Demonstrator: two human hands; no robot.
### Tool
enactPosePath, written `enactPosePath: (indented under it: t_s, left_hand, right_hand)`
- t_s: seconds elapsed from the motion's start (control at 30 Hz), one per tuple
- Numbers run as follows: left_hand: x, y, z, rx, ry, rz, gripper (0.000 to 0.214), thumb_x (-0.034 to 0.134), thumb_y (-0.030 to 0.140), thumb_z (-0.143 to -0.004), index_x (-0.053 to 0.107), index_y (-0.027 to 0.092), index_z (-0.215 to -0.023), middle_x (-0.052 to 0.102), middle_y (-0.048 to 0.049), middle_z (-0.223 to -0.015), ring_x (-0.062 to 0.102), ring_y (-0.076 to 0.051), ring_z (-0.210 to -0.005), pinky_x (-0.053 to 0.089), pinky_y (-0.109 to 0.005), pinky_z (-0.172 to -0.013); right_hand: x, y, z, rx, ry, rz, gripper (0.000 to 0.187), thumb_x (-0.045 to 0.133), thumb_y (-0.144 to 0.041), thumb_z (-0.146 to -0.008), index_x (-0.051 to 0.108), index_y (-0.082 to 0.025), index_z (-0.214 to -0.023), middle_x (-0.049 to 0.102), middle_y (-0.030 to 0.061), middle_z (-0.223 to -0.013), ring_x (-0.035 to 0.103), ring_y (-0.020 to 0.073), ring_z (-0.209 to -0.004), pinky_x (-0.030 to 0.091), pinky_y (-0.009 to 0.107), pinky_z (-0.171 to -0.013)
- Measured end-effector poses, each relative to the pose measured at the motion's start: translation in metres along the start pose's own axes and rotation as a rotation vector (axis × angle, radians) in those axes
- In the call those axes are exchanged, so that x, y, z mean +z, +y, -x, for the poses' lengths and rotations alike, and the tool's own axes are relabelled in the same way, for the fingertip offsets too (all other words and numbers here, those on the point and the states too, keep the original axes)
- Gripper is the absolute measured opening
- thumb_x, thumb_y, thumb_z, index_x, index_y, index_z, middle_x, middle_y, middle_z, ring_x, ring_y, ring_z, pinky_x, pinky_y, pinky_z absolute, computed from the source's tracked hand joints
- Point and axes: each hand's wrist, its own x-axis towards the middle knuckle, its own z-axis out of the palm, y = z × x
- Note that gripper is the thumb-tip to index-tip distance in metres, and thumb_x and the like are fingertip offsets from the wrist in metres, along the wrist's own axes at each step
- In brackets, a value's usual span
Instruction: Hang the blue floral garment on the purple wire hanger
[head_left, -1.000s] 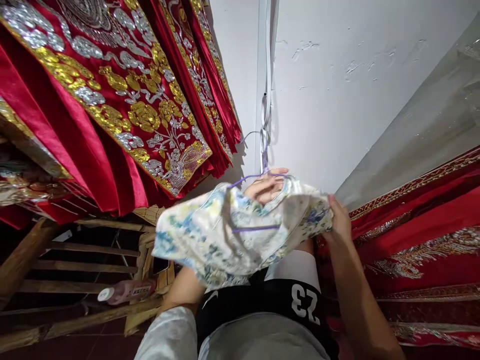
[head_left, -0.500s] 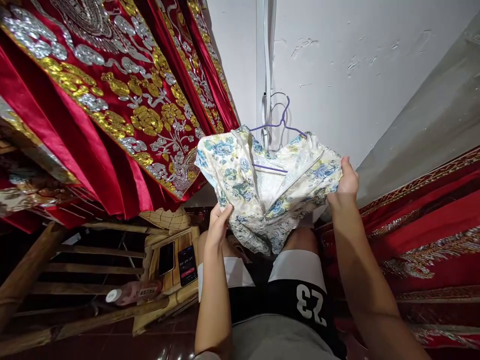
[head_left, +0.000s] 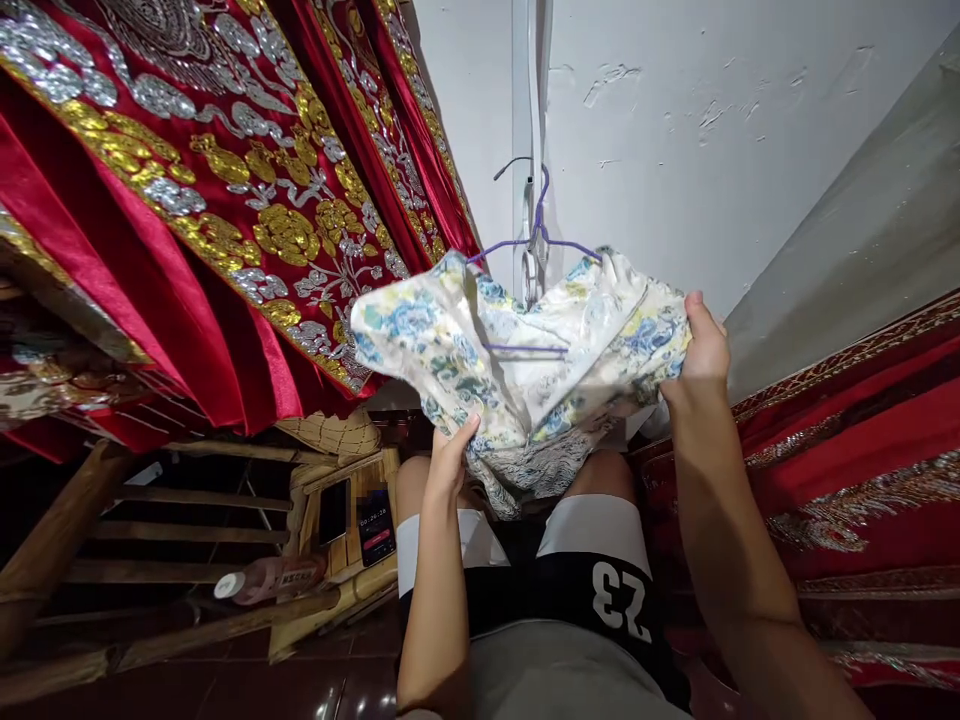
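Head view is showing a floral garment point(head_left: 525, 360) being held up in front of the white wall point(head_left: 675, 150), between both hands and above the knees. The left hand point(head_left: 454, 455) is pinching the garment's lower left part from beneath, fingers closed on the fabric, so most of the cloth is spreading up and to the right of that grip. The right hand point(head_left: 701, 350) is clamping the right edge, thumb over the top and fingers behind, with the cloth stretching away to its left. A purple hanger point(head_left: 536, 240) is sitting inside the garment, its hook rising above the neckline against the wall. Red drapes point(head_left: 225, 200) with gold and silver embroidery are hanging at the left, just beside the garment's left corner. Below them, a phone point(head_left: 375, 520) is lying on a wooden stool point(head_left: 337, 590), and a pink bottle point(head_left: 270, 578) is lying near it.
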Motion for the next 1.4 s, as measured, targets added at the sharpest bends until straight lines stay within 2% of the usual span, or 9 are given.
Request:
enactPosePath:
  t_s: [0.23, 0.4, 0.43, 0.57, 0.63, 0.93, 1.23, 1.3, 1.4]
  left_hand:
    - [-0.016, -0.016, 0.025, -0.079, -0.147, -0.095, 0.094, 0.093, 0.046, -0.062, 0.055, 0.021, -0.144, 0.065, -0.0151, -0.14, 0.054, -0.036, -0.14, 0.038, -0.051, -0.122]
    - [-0.006, -0.01, 0.032, -0.097, -0.18, -0.123, 0.088, 0.093, 0.045, -0.061, 0.06, 0.019, -0.139, 0.069, -0.0141, -0.135, 0.058, -0.035, -0.135, 0.037, -0.051, -0.123]
    - [-0.003, -0.008, 0.033, -0.106, -0.194, -0.131, 0.087, 0.093, 0.045, -0.061, 0.061, 0.019, -0.138, 0.069, -0.0138, -0.133, 0.058, -0.035, -0.134, 0.037, -0.051, -0.123]
    - [0.004, -0.005, 0.041, -0.134, -0.244, -0.153, 0.083, 0.092, 0.043, -0.061, 0.063, 0.018, -0.134, 0.072, -0.0136, -0.128, 0.062, -0.034, -0.128, 0.044, -0.05, -0.118]
    - [0.004, -0.003, 0.043, -0.14, -0.255, -0.147, 0.08, 0.092, 0.044, -0.062, 0.065, 0.017, -0.132, 0.073, -0.0139, -0.127, 0.064, -0.034, -0.126, 0.047, -0.05, -0.115]
    - [-0.003, -0.002, 0.042, -0.164, -0.123, -0.051, 0.09, 0.096, 0.043, -0.053, 0.064, 0.017, -0.133, 0.072, -0.0147, -0.127, 0.063, -0.035, -0.127, 0.043, -0.049, -0.118]
    - [-0.002, -0.008, 0.034, -0.155, -0.044, -0.005, 0.072, 0.094, 0.038, -0.055, 0.069, 0.018, -0.119, 0.074, -0.0137, -0.118, 0.065, -0.034, -0.122, 0.049, -0.046, -0.11]
    - [-0.01, -0.013, 0.025, -0.067, 0.061, -0.08, 0.057, 0.091, 0.038, -0.06, 0.07, 0.016, -0.108, 0.073, -0.0133, -0.113, 0.067, -0.032, -0.115, 0.052, -0.044, -0.104]
    - [-0.019, -0.025, 0.019, 0.307, 0.462, -0.273, 0.044, 0.083, 0.037, -0.07, 0.066, 0.017, -0.105, 0.068, -0.0105, -0.113, 0.064, -0.026, -0.107, 0.051, -0.039, -0.096]
  right_hand:
    - [-0.03, 0.024, 0.048, 0.028, 0.113, -0.004, 0.046, 0.067, -0.062, -0.082, 0.066, -0.019, -0.095, 0.069, 0.0089, -0.103, 0.069, 0.0257, -0.106, 0.06, 0.04, -0.087]
    - [-0.041, 0.06, 0.12, -0.136, 0.445, 0.225, 0.032, 0.068, -0.048, -0.081, 0.062, -0.021, -0.097, 0.066, 0.0043, -0.1, 0.066, 0.0191, -0.096, 0.055, 0.035, -0.09]
    - [-0.039, 0.064, 0.134, -0.062, 0.346, 0.26, 0.031, 0.063, -0.051, -0.085, 0.06, -0.022, -0.093, 0.065, 0.0036, -0.092, 0.065, 0.0187, -0.086, 0.056, 0.034, -0.083]
    - [-0.019, 0.062, 0.166, 0.309, -0.509, 0.356, 0.04, 0.055, -0.062, -0.091, 0.056, -0.024, -0.079, 0.061, 0.0028, -0.073, 0.059, 0.0188, -0.064, 0.053, 0.033, -0.063]
    - [-0.01, 0.058, 0.172, 0.385, -0.681, 0.376, 0.043, 0.056, -0.064, -0.092, 0.055, -0.024, -0.077, 0.06, 0.0013, -0.07, 0.057, 0.0173, -0.06, 0.05, 0.031, -0.058]
    - [-0.023, 0.064, 0.174, 0.438, -0.941, 0.382, 0.046, 0.045, -0.062, -0.099, 0.045, -0.024, -0.075, 0.06, -0.0017, -0.06, 0.052, 0.0145, -0.057, 0.042, 0.029, -0.06]
    - [-0.025, 0.06, 0.172, 0.483, -0.978, 0.352, 0.03, 0.054, -0.042, -0.096, 0.05, -0.022, -0.074, 0.05, -0.0044, -0.058, 0.043, 0.0122, -0.056, 0.036, 0.027, -0.059]
    - [-0.027, 0.066, 0.174, 0.494, -0.905, 0.34, 0.024, 0.056, -0.035, -0.092, 0.05, -0.022, -0.072, 0.047, -0.0053, -0.055, 0.041, 0.0115, -0.054, 0.034, 0.026, -0.056]
    - [-0.029, 0.074, 0.176, 0.51, -0.799, 0.317, 0.02, 0.055, -0.028, -0.083, 0.047, -0.022, -0.066, 0.043, -0.0062, -0.052, 0.037, 0.0103, -0.05, 0.031, 0.025, -0.051]
